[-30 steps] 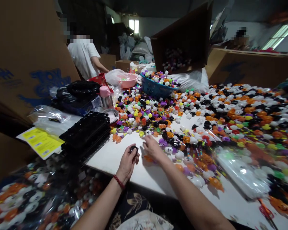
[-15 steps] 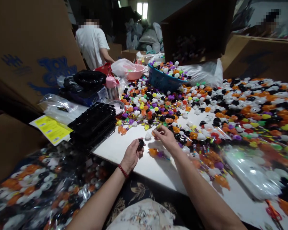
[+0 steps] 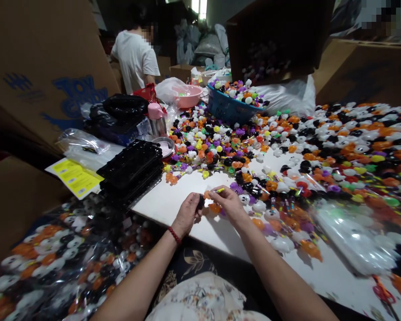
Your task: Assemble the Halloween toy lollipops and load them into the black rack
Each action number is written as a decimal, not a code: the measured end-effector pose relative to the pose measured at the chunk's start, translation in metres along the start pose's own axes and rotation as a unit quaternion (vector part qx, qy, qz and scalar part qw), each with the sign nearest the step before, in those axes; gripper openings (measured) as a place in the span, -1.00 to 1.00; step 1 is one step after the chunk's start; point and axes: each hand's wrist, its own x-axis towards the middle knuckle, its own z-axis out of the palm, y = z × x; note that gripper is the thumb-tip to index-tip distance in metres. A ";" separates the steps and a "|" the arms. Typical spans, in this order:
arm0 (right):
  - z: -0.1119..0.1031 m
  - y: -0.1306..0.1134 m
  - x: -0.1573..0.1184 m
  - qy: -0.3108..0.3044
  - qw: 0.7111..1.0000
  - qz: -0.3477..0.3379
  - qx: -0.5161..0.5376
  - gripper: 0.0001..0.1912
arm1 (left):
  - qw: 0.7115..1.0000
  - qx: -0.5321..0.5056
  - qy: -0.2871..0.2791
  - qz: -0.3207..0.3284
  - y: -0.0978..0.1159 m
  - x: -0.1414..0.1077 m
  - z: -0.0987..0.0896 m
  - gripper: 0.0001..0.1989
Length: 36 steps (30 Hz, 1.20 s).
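Both hands occupied near the front edge of the table; one small toy piece gripped in each

At far left stands a brown carton [image 3: 80, 91] with blue "TOY CANDY" lettering; below it lie bagged toys [image 3: 47, 249] in clear film. A yellow printed sheet [image 3: 75, 178] lies beside a stack of black plastic trays [image 3: 130, 167] at the left edge of the white table [image 3: 167, 194]. Behind the trays stand a pink-lidded flask [image 3: 157, 119] and a round metal dish [image 3: 165, 147].

The left hand [image 3: 187, 213], above the table's front edge, is closed on a black toy piece [image 3: 201, 202], held between thumb and fingers. Just to its right is an orange toy piece [image 3: 206, 195] on a yellow stem, pinched in the fingertips of the right hand [image 3: 230, 204]; contact between the two pieces cannot be determined.

A blue basin [image 3: 232, 107], filled with small toys, sits toward the table's back edge. Loose mixed toys [image 3: 347, 147] cover the right side. Nearer the front edge lie clear plastic bags [image 3: 357, 240] and, towards the right corner, red-handled scissors [image 3: 383, 292].
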 end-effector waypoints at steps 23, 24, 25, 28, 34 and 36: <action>-0.012 -0.005 -0.014 -0.057 0.986 -0.001 -0.157 -0.67 | 0.995 0.010 0.087 -0.036 -0.001 0.003 0.009 -0.46; -0.014 -0.004 -0.012 -0.054 0.989 0.018 -0.135 -0.65 | 0.996 0.008 0.081 -0.037 -0.002 0.003 0.009 -0.47; -0.015 -0.003 -0.011 -0.053 0.991 0.035 -0.115 -0.63 | 0.996 0.006 0.075 -0.037 -0.002 0.003 0.008 -0.47; -0.015 0.001 -0.010 -0.056 0.994 0.051 -0.085 -0.61 | 0.997 0.001 0.072 -0.040 -0.002 0.004 0.008 -0.47; 0.007 0.005 -0.019 -0.035 0.996 0.047 -0.071 -0.59 | 0.990 0.031 0.132 -0.042 -0.005 0.005 0.011 -0.45; 0.017 0.006 -0.022 -0.018 0.998 0.043 -0.048 -0.60 | 0.986 0.050 0.156 -0.042 -0.005 0.004 0.011 -0.44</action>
